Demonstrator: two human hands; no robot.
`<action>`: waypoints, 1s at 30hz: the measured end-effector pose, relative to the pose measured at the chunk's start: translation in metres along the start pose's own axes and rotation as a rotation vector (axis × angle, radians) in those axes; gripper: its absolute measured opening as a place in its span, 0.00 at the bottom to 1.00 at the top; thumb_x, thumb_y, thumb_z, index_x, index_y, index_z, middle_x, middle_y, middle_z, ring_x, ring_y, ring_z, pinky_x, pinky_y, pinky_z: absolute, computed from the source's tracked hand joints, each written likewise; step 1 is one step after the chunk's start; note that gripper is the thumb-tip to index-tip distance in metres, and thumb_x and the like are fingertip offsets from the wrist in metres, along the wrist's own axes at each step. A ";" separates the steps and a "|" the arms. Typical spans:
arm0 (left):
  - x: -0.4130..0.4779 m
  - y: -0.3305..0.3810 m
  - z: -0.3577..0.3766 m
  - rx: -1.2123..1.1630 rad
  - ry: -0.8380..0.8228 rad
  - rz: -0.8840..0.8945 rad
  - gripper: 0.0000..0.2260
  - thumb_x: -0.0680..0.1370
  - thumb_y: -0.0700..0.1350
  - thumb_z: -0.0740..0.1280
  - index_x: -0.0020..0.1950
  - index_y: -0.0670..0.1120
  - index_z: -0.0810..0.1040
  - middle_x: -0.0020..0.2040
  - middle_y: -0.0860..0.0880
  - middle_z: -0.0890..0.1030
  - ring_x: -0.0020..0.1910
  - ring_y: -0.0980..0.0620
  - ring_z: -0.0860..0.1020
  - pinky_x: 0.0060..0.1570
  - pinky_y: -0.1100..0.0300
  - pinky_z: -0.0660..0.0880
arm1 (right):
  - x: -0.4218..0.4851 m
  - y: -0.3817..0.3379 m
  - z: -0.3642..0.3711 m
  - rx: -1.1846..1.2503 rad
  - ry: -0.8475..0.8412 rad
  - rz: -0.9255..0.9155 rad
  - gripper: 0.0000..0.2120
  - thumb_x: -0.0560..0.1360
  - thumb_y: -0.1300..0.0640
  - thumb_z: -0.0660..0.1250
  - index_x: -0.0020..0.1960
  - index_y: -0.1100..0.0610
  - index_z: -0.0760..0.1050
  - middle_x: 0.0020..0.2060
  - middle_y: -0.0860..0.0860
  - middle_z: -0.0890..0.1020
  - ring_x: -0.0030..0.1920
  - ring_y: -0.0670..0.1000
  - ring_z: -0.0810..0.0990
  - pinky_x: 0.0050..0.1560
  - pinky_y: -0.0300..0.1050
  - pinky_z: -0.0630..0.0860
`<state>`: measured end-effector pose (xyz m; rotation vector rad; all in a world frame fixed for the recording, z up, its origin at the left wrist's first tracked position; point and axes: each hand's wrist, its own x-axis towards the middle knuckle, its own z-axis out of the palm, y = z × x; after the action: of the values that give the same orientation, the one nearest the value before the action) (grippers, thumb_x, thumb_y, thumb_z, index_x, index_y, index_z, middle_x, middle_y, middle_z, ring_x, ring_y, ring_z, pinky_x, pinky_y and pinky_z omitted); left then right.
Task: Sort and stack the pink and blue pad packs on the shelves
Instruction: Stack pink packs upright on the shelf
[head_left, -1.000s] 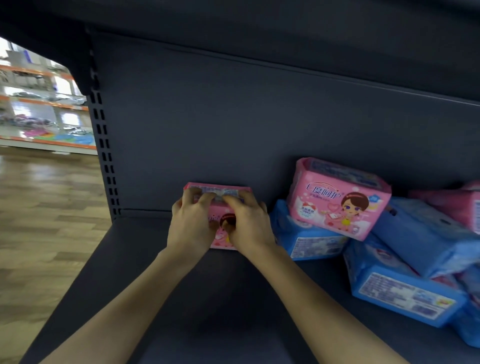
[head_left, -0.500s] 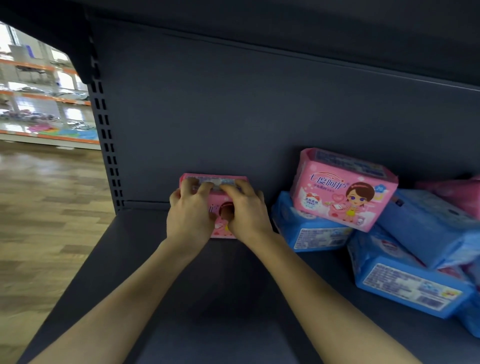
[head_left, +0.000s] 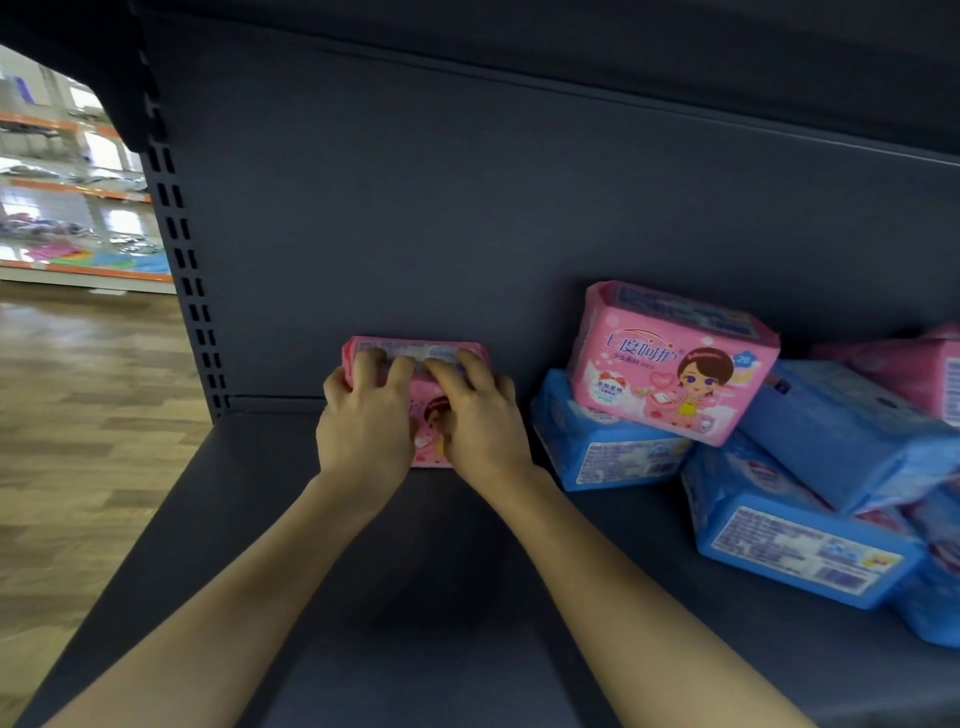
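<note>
Both the left hand (head_left: 366, 431) and right hand (head_left: 480, 428) grip the pink pad pack (head_left: 415, 364), standing on the shelf (head_left: 218, 519) against the back panel, long axis left-right.

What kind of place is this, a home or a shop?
Probably a shop: a metal shelf with a slotted upright, packaged blue pad packs beside the held pink pad pack, and more stocked shelving across the floor.

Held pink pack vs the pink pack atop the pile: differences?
The held pack stands upright on the shelf; the top pack lies tilted on a blue pack. The left hand and right hand grip the held pack; no hand touches the top pack. Shared: pink wrapper, cartoon girl.
</note>
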<state>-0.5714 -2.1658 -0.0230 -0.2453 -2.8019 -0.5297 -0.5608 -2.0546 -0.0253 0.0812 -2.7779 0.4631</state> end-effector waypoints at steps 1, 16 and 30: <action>-0.001 0.000 0.001 0.024 -0.001 0.011 0.26 0.76 0.46 0.67 0.72 0.51 0.60 0.72 0.47 0.58 0.70 0.38 0.58 0.51 0.51 0.74 | -0.002 0.000 0.000 0.002 -0.003 0.006 0.28 0.77 0.62 0.61 0.74 0.47 0.58 0.74 0.51 0.55 0.67 0.61 0.60 0.61 0.53 0.70; -0.004 0.005 -0.002 0.273 -0.036 0.028 0.30 0.77 0.48 0.64 0.75 0.51 0.51 0.75 0.45 0.53 0.74 0.35 0.44 0.68 0.37 0.51 | -0.029 0.009 -0.018 -0.130 0.028 0.078 0.31 0.75 0.61 0.61 0.74 0.47 0.55 0.73 0.52 0.55 0.72 0.61 0.51 0.69 0.63 0.55; -0.034 0.096 -0.033 -0.011 0.023 0.336 0.26 0.75 0.48 0.65 0.72 0.48 0.63 0.69 0.42 0.63 0.68 0.40 0.61 0.64 0.48 0.63 | -0.054 0.042 -0.100 -0.152 0.483 -0.081 0.20 0.57 0.65 0.72 0.49 0.60 0.80 0.45 0.59 0.81 0.44 0.65 0.78 0.40 0.57 0.76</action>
<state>-0.5109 -2.0943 0.0278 -0.6914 -2.6554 -0.4632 -0.4836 -1.9827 0.0336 0.0392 -2.3148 0.2134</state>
